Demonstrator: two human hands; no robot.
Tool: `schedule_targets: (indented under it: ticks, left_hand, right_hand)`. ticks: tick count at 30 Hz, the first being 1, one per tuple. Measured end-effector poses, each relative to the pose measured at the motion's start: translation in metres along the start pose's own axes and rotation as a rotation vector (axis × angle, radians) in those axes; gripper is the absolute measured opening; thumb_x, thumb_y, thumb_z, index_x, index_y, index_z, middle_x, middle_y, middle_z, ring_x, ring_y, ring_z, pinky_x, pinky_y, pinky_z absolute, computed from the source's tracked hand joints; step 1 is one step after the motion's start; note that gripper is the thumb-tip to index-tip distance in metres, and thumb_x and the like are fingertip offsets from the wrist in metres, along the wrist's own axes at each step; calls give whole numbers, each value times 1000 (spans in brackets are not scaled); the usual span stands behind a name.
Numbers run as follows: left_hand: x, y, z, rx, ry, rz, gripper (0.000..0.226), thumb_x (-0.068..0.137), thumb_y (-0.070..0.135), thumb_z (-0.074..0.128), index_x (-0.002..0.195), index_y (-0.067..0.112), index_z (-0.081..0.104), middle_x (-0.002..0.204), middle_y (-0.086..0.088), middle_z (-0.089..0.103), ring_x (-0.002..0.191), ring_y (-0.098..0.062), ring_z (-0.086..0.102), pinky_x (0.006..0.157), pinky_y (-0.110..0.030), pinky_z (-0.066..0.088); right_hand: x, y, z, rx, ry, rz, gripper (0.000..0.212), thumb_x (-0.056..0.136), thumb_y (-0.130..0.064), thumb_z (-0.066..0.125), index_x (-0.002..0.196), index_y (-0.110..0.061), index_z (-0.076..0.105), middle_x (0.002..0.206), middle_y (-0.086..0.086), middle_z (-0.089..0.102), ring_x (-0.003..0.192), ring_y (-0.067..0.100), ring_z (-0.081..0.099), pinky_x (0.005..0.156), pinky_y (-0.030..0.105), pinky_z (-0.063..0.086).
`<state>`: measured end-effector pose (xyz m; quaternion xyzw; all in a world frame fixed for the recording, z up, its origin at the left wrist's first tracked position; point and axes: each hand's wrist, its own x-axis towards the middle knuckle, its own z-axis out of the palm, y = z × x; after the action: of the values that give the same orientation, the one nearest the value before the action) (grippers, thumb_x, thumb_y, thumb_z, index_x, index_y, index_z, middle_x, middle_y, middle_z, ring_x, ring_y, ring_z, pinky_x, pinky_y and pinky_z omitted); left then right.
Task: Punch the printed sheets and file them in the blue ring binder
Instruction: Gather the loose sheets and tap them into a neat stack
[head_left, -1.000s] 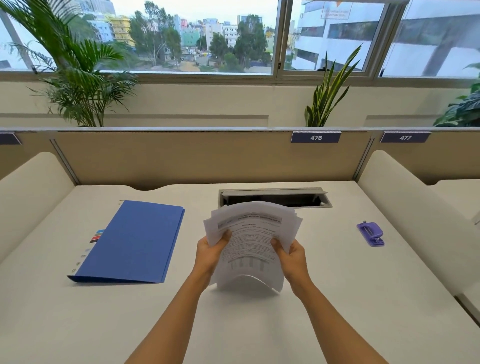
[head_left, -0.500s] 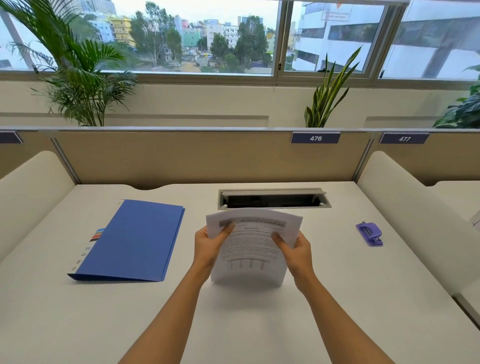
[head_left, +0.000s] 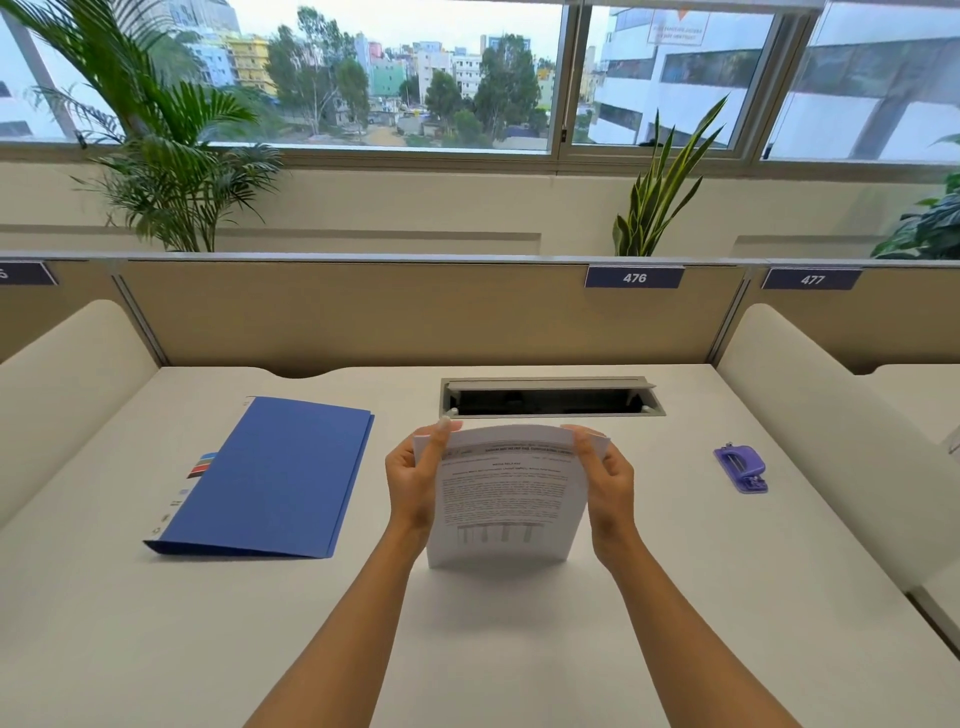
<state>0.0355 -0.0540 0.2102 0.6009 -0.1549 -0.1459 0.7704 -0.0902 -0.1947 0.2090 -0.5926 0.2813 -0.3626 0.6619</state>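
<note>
On the desk (head_left: 519, 649), both hands' fingers (head_left: 434, 449) clasp upright, bowed printed sheets (head_left: 506, 499).

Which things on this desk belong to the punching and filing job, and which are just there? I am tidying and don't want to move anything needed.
Needed for the job:
printed sheets, held by left hand and right hand
blue binder, closed
purple hole punch

Just there:
cable hatch in the desk
potted plants
desk number tags
</note>
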Motion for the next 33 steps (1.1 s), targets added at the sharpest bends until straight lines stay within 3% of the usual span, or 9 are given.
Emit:
schedule_targets:
  ticks: [3, 7, 9, 12, 14, 18, 21, 27, 33]
  left_hand:
    - [0, -2, 1, 8, 13, 30, 38, 87, 46, 52, 87, 14, 72, 80, -11, 70, 71, -19, 66, 58, -24, 52]
    - [-1, -2, 2, 19, 19, 27, 45, 97, 38, 48, 84, -1, 66, 75, -13, 67, 66, -20, 64, 56, -25, 50]
    - [-1, 0, 2, 38, 22, 18, 44, 97, 38, 46, 78, 3, 65, 72, -11, 66, 64, -20, 63, 56, -25, 49]
    - [-1, 2, 1, 61, -6, 3, 40, 91, 45, 48, 75, 12, 64, 73, -8, 67, 64, -18, 64, 55, -23, 50]
    - [-3, -1, -1, 101, -24, -4, 33, 83, 46, 55, 84, 15, 66, 78, -5, 69, 67, -16, 66, 53, -18, 51]
    - [-8, -15, -6, 165, -40, -50, 12, 81, 29, 71, 92, 28, 67, 86, 1, 71, 79, -16, 66, 54, -15, 53]
    - [-9, -18, -7, 169, -17, -67, 15, 84, 26, 70, 97, 29, 66, 90, 0, 70, 82, -18, 66, 54, -14, 53]
    - [-4, -8, -2, 155, -9, -21, 14, 85, 24, 69, 95, 33, 65, 88, 4, 70, 78, -17, 66, 52, -14, 52]
    - [-6, -18, -4, 164, 4, -75, 9, 84, 26, 70, 90, 31, 65, 86, 1, 69, 79, -18, 65, 51, -14, 51]
  right_hand:
    - [-1, -5, 2, 33, -14, -8, 45, 87, -49, 49, 100, -9, 67, 80, 1, 67, 67, 7, 63, 58, 21, 53]
    - [-3, -8, 3, 26, -9, -21, 38, 99, -37, 44, 82, -11, 64, 72, -2, 64, 62, 8, 59, 57, 20, 49]
    - [-3, -8, 4, 10, -12, -33, 38, 99, -36, 43, 78, -10, 62, 69, -3, 62, 60, 6, 58, 55, 18, 48]
    - [-3, -6, 2, -21, -46, -59, 34, 97, -37, 46, 87, -11, 65, 75, -2, 65, 64, 5, 62, 56, 19, 51]
    - [-4, -2, -1, -42, -72, -56, 31, 88, -41, 54, 97, -15, 66, 84, -2, 69, 74, 10, 67, 60, 21, 54]
    - [-4, 19, -10, -197, -98, -10, 24, 81, -31, 70, 104, -23, 66, 96, 1, 72, 87, 18, 68, 66, 25, 57]
    - [-4, 28, -13, -242, -100, -13, 15, 88, -20, 65, 99, -31, 66, 95, -2, 72, 87, 21, 68, 67, 26, 57]
    - [1, 22, -10, -245, -60, -53, 15, 90, -21, 63, 97, -34, 65, 91, -4, 72, 79, 17, 69, 61, 21, 57]
    - [0, 38, -13, -285, -76, -10, 14, 90, -23, 63, 98, -34, 66, 96, 0, 72, 88, 22, 68, 74, 35, 59]
